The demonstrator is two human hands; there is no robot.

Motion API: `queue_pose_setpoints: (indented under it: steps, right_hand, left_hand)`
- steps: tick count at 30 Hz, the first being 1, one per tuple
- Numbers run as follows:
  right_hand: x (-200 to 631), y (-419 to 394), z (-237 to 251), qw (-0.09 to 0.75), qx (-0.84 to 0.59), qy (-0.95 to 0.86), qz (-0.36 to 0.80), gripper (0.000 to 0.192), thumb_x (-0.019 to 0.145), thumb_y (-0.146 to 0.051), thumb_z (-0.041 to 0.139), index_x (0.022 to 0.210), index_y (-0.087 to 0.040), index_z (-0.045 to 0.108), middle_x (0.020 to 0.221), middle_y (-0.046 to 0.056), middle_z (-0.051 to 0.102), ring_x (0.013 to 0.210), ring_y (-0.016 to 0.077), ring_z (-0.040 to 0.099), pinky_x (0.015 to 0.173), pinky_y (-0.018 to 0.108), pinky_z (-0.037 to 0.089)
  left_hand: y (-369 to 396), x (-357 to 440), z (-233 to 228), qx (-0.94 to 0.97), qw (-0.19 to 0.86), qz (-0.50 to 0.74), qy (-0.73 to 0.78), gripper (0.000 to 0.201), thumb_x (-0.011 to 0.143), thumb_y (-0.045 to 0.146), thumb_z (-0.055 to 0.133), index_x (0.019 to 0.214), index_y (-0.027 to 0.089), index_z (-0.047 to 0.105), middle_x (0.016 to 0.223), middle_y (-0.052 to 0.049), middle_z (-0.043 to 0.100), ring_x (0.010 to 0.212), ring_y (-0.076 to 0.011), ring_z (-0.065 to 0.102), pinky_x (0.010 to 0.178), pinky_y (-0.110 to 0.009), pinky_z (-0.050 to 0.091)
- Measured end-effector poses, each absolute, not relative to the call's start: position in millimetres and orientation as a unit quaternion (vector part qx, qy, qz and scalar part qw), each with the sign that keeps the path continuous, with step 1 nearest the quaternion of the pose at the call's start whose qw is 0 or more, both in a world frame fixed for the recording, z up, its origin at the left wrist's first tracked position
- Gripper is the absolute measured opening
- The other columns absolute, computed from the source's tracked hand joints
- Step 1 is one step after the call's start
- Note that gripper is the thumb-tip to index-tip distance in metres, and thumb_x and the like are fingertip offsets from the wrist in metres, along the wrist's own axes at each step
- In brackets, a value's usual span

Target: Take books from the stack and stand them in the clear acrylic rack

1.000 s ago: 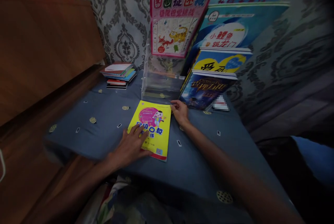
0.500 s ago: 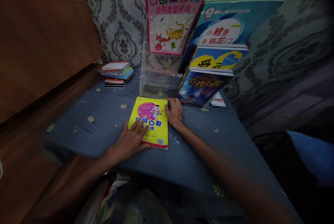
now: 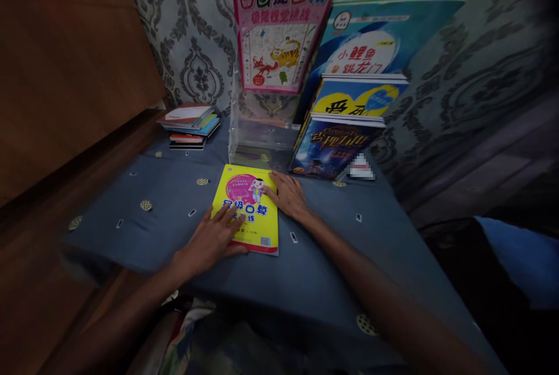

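Both hands lie flat and open, gripping nothing, left hand on the yellow workbook's lower half, right hand at its top-right edge, so a push could skid it into the clear acrylic stand just beyond the fingertips.

1. The left hand covers the lower left corner of the yellow booklet.
2. At 12 o'clock, the pink book is cut off by the top edge.
3. A blurred patch hides something beside the dark book.
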State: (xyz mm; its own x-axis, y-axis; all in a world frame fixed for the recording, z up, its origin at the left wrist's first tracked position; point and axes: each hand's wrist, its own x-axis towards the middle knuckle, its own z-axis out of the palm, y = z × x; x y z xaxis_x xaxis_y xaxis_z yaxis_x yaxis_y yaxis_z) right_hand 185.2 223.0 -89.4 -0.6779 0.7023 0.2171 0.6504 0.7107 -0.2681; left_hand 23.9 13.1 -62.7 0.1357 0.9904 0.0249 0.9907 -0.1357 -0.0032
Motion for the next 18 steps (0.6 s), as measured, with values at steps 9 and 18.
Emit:
queue_pose_setpoints:
  steps: [9,18]
  right_hand:
    - [182.8,223.7,-95.8,0.165,-0.368,-0.912,0.07,0.055,0.098,-0.045,0.041,0.138,-0.009,0.054,0.146,0.018,0.055,0.133,0.0329,0.048,0.111,0.049,0.035]
    - [187.5,219.0,-96.4,0.148,-0.36,-0.917,0.09,0.06,0.099,-0.047,0.038,0.142,-0.008,0.051,0.152,0.019,0.048,0.139,0.034,0.043,0.114,0.053,0.032]
  left_hand:
    - [9.1,30.6,-60.4,-0.832,0.051,-0.025,-0.551,0.034,0.101,0.036,0.052,0.126,0.014,0.059,0.134,-0.015,0.063,0.132,-0.0274,0.056,0.109,-0.041,0.046]
    - [7.0,31.5,-62.6,-0.855,0.069,-0.063,-0.509,0.026,0.103,0.025,0.047,0.121,0.013,0.06,0.129,-0.013,0.067,0.127,-0.0255,0.06,0.106,-0.041,0.05]
